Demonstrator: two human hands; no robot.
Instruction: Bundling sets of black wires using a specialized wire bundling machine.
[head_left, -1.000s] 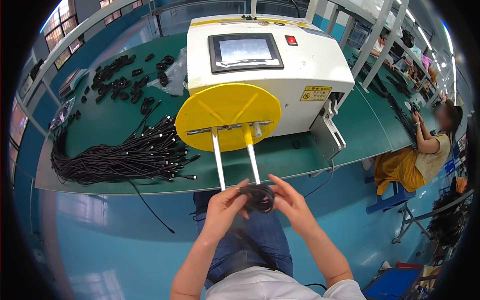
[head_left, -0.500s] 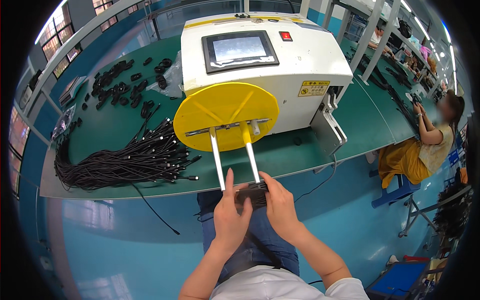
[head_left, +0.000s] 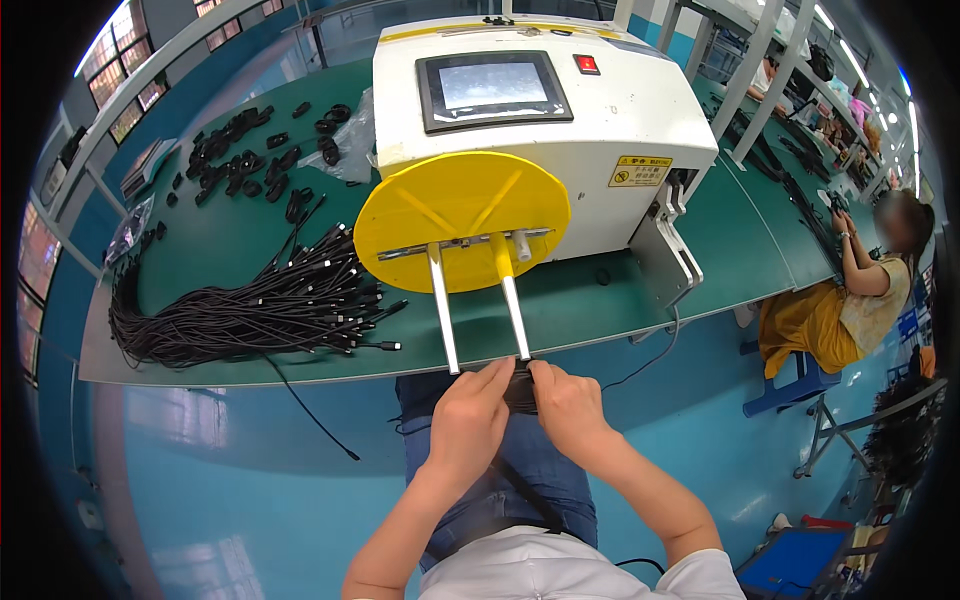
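Note:
My left hand (head_left: 468, 418) and my right hand (head_left: 566, 405) meet just below the tips of two metal rods (head_left: 478, 312). Both pinch a small black cable coil (head_left: 519, 388) between their fingers, and the hands cover most of the coil. The rods stick out toward me from a yellow disc (head_left: 462, 217) on the front of a white machine (head_left: 600, 110) with a dark screen (head_left: 492, 88). The machine stands on a green bench (head_left: 590, 300).
A heap of loose black cables (head_left: 250, 310) lies on the bench to my left, with small black coiled bundles (head_left: 245, 160) farther back. A seated person (head_left: 850, 300) works at the right beside more benches. Below me is blue floor (head_left: 230, 480).
My hands have closed in on the coil and risen from a wider hold to the rod tips. The coil, plainly visible a second ago, is now mostly hidden by my fingers.

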